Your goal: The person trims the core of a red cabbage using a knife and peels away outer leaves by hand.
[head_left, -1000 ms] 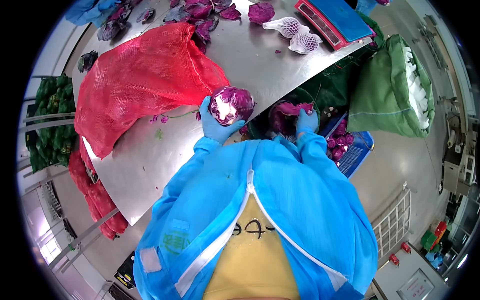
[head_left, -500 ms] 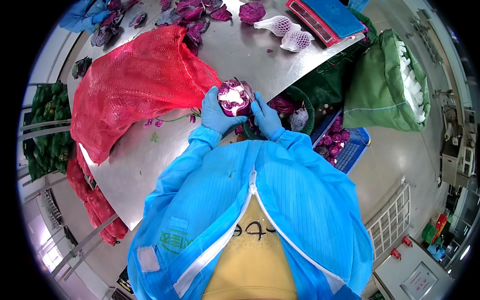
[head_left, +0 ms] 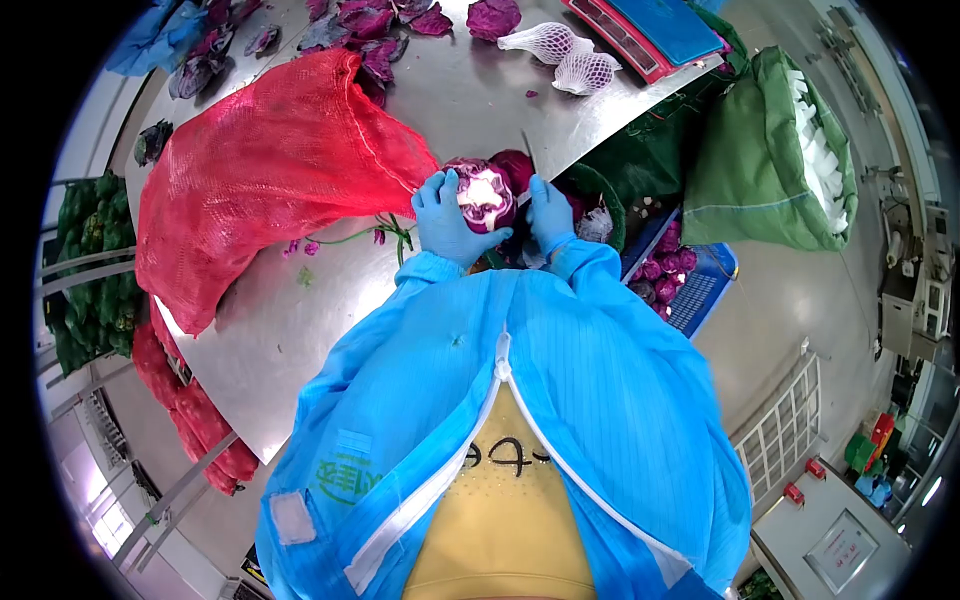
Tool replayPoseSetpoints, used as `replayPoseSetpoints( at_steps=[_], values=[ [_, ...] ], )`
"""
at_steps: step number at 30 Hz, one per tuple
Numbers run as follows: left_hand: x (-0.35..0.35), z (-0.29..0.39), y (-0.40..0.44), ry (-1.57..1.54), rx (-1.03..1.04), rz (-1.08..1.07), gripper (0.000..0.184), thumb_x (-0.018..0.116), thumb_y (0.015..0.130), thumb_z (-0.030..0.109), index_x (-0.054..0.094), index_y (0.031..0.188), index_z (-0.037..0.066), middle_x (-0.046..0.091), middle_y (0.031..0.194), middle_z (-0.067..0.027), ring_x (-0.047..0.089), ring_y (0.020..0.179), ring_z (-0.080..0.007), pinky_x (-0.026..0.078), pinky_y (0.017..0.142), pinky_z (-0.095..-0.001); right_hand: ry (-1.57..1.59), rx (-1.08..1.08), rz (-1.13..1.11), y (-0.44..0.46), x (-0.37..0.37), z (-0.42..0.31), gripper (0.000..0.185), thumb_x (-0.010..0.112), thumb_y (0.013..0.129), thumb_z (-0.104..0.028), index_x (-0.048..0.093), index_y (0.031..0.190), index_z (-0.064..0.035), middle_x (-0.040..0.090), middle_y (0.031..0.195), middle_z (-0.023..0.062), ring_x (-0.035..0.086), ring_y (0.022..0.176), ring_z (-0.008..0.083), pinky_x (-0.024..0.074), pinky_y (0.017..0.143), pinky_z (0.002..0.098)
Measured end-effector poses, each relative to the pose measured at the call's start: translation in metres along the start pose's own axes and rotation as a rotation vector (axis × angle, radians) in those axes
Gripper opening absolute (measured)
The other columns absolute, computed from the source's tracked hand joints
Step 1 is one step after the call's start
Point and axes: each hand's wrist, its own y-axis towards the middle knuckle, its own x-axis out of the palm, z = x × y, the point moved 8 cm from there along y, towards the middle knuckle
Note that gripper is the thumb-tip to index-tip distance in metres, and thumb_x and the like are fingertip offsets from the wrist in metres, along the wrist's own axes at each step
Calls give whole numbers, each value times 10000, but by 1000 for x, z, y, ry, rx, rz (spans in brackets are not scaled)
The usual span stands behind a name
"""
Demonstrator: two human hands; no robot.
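Note:
My gloved left hand (head_left: 447, 222) is wrapped round a red cabbage (head_left: 484, 197), whose pale cut stem end faces up. Close beside it, my gloved right hand (head_left: 549, 214) is closed on a knife (head_left: 529, 150); the thin blade points away from me and the handle is hidden in the fingers. A loose-looking purple outer leaf (head_left: 514, 168) stands out between the cabbage and the knife. Just left of the cabbage lies a red mesh sack (head_left: 280, 165), bulging, with its narrow end near my left hand.
Purple leaves (head_left: 375, 45), white foam nets (head_left: 572, 62) and a red-and-blue scale (head_left: 655, 40) are on the metal table (head_left: 300, 350). Right of it stand a green bin (head_left: 606, 195), a blue crate (head_left: 712, 290) of small purple heads and a green sack (head_left: 770, 160). Another person's blue sleeve (head_left: 155, 40) shows top left.
The knife has come off the cabbage's top to its right side, blade now pointing away. An outer leaf now stands away from the head. My right hand moved slightly right.

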Motion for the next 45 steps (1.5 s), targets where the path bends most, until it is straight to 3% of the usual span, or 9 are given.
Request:
replayPoseSetpoints(
  at_steps=[2, 5, 8, 11, 14, 18, 21, 25, 45],
  values=[
    [-3, 1, -10, -27, 134, 113, 1130, 891, 440, 501, 377, 1316, 5, 396, 1285, -203, 387, 1160, -380, 358, 969, -486, 83, -191, 63, 7, -6, 1, 475, 525, 928, -471, 606, 1123, -45, 558, 652, 38, 484, 517, 115, 382, 440, 281],
    [-3, -13, -17, -97, 209, 181, 1152, 900, 437, 485, 339, 1330, 21, 379, 1294, -205, 387, 1174, -385, 375, 964, -483, -15, -346, 160, 7, 5, -1, 600, 563, 871, -539, 586, 1178, -24, 666, 862, 179, 646, 781, 290, 493, 729, 379],
    [-6, -27, -20, -145, 224, 162, 1200, 918, 426, 459, 289, 1353, 31, 362, 1299, -196, 379, 1200, -373, 383, 994, -460, 168, -371, 320, 15, 4, -9, 314, 729, 794, -261, 608, 954, -19, 561, 630, 24, 503, 518, 106, 410, 458, 264],
    [-5, -59, -29, -334, 106, 121, 1253, 942, 413, 419, 230, 1371, 36, 314, 1312, -167, 366, 1233, -334, 356, 1050, -416, 334, -88, 284, 47, 3, 40, 175, 698, 782, -142, 538, 761, -72, 513, 577, 13, 461, 432, 117, 367, 393, 272],
    [-5, -65, -34, -388, 146, 78, 1245, 939, 426, 417, 222, 1375, 47, 313, 1312, -165, 363, 1237, -335, 347, 1056, -416, 336, -18, 458, 88, -17, 131, 403, 750, 721, -275, 634, 1005, -15, 672, 833, 138, 646, 753, 274, 502, 718, 402],
    [16, -82, -39, -527, 118, 78, 1247, 932, 443, 430, 211, 1393, 61, 302, 1333, -163, 332, 1259, -345, 324, 1074, -421, 104, -22, 496, 38, -68, 103, 585, 733, 755, -342, 555, 1203, -12, 638, 1084, 194, 623, 959, 328, 480, 851, 393],
    [-4, -58, -25, -454, 142, 59, 1230, 925, 444, 449, 247, 1397, 68, 292, 1342, -165, 321, 1264, -352, 322, 1078, -422, -217, -525, 665, -18, -66, 24, 646, 580, 882, -482, 435, 1348, -59, 584, 1199, 224, 598, 1029, 389, 459, 909, 424],
    [-5, -38, -10, -353, 145, -83, 1188, 923, 441, 430, 312, 1407, 108, 283, 1388, -167, 329, 1292, -350, 335, 1083, -422, -325, -522, -62, -31, 9, -38, 605, 446, 916, -555, 369, 1421, -230, 658, 967, 213, 635, 878, 399, 495, 763, 461],
    [3, 0, 15, -73, 110, -44, 1177, 903, 419, 396, 326, 1373, 18, 374, 1394, -169, 327, 1298, -361, 287, 1082, -453, -839, -404, -14, -30, 9, -68, 589, 300, 933, -611, 353, 1428, -296, 668, 977, 192, 642, 863, 386, 507, 733, 483]
  ],
)
